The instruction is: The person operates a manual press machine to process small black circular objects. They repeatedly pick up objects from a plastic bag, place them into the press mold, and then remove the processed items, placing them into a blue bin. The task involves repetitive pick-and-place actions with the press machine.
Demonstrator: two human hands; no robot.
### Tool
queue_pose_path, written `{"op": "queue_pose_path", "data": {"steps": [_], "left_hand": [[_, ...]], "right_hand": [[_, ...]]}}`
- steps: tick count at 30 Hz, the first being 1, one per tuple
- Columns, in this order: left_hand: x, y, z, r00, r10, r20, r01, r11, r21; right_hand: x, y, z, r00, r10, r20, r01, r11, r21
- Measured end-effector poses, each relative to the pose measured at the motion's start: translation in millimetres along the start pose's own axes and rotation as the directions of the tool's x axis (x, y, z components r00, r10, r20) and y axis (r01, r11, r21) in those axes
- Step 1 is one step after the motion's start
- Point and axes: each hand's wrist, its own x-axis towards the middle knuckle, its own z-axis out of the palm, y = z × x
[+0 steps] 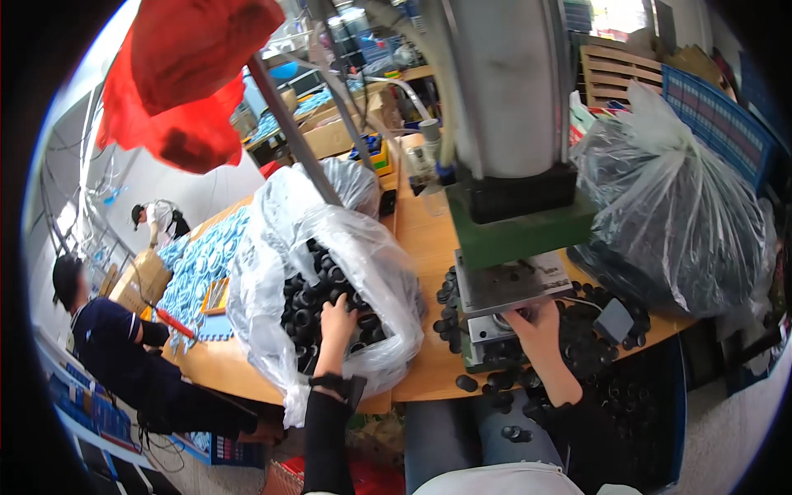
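My left hand (337, 323) reaches into an open clear plastic bag (264, 239) full of several black ring-shaped parts (304, 305); its fingers rest on the parts, and whether it grips one is hidden. My right hand (536, 323) sits at the metal die (505, 290) of a small press (505, 107), fingers curled at the round seat, where a black part seems to lie under the fingertips. Loose black parts (450, 313) lie scattered around the press base on the wooden table (425, 239).
A second clear bag of black parts (676, 206) stands at the right. A red bag (181, 82) hangs at the upper left. Two other people (115, 338) work at a table covered with light blue parts (198, 256). A grey pad (615, 318) lies near the press.
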Motion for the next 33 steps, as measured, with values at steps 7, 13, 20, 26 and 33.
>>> {"op": "queue_pose_path", "data": {"steps": [7, 13, 20, 26, 33], "left_hand": [[-62.9, 82.5, -65.2, 0.999, 0.024, 0.034, 0.028, 0.234, -0.972], [-97.5, 186.9, -60.0, 0.945, 0.322, 0.056, 0.055, 0.014, -0.998], [-119.2, 238.3, -57.5, 0.954, 0.283, -0.096, -0.159, 0.208, -0.965], [-108.3, 243.0, -33.6, 0.946, 0.298, -0.125, -0.19, 0.199, -0.962], [-108.9, 254.0, -41.7, 0.943, 0.32, -0.094, -0.247, 0.483, -0.84]], "right_hand": [[-13.1, -17.5, -4.9, 0.959, -0.281, 0.047, 0.237, 0.697, -0.677], [-37.7, -30.5, -32.1, 0.98, -0.087, -0.18, 0.014, 0.929, -0.369], [-130.9, -21.4, -152.6, 0.912, 0.02, -0.41, -0.239, 0.837, -0.492], [-200.6, -7.3, -225.1, 0.757, 0.129, -0.64, -0.506, 0.736, -0.45], [-269.8, 43.9, -277.5, 0.587, 0.526, -0.616, -0.755, 0.081, -0.651]]}}
